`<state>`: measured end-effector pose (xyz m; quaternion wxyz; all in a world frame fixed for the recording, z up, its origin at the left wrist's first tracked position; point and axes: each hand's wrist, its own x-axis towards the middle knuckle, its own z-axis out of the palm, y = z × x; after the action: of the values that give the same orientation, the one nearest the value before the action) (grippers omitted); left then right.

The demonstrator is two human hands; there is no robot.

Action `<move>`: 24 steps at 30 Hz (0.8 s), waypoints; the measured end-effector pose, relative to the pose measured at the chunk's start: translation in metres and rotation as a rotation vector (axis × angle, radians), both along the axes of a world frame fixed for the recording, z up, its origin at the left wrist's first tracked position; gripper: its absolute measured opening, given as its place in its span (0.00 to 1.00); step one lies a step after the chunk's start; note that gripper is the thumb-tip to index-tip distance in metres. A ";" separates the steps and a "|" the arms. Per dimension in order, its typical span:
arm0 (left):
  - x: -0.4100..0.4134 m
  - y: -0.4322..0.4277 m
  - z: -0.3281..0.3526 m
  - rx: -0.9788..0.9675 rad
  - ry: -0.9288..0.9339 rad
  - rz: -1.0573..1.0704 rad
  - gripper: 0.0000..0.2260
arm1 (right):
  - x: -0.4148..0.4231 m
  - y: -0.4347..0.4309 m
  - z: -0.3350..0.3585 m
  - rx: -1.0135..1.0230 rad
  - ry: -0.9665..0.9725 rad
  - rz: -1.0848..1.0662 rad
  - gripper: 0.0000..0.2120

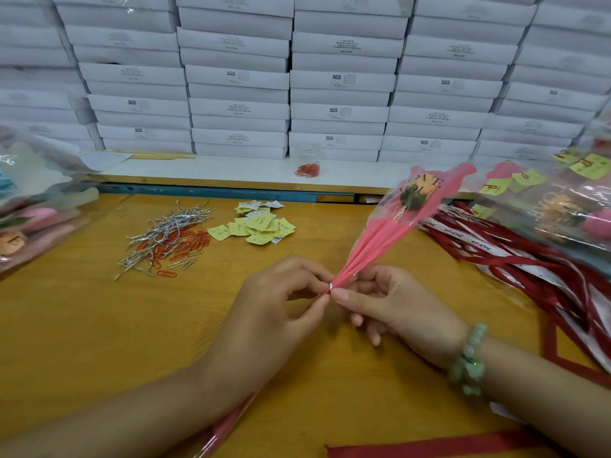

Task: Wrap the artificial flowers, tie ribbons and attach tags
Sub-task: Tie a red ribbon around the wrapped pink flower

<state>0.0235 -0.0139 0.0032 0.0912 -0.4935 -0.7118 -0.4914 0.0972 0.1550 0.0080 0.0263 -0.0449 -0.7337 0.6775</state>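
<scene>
The wrapped flower lies slantwise at centre frame, its long axis running from the bloom at upper right down through the gathered neck to a tail under the left wrist; the silver twist tie sits on that neck, between the hands. The left hand pinches the neck from the left, the right hand from the right; the red ribbons lie at right, nearer the right hand.

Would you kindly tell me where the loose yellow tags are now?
In the head view, the loose yellow tags lie mid-table, just right of the paper clips.
</scene>
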 end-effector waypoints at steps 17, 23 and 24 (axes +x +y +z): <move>-0.003 -0.001 -0.001 -0.063 0.007 0.115 0.03 | 0.002 -0.010 -0.004 0.169 0.107 -0.033 0.09; -0.004 0.000 -0.001 -0.072 0.007 0.124 0.03 | 0.002 -0.011 -0.004 0.302 0.151 -0.065 0.12; -0.004 0.000 -0.001 -0.072 0.005 0.127 0.03 | 0.002 -0.010 -0.004 0.307 0.145 -0.068 0.13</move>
<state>0.0192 -0.0138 0.0017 0.1061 -0.4517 -0.7587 -0.4573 0.0992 0.1450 0.0041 0.1084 -0.0162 -0.8226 0.5579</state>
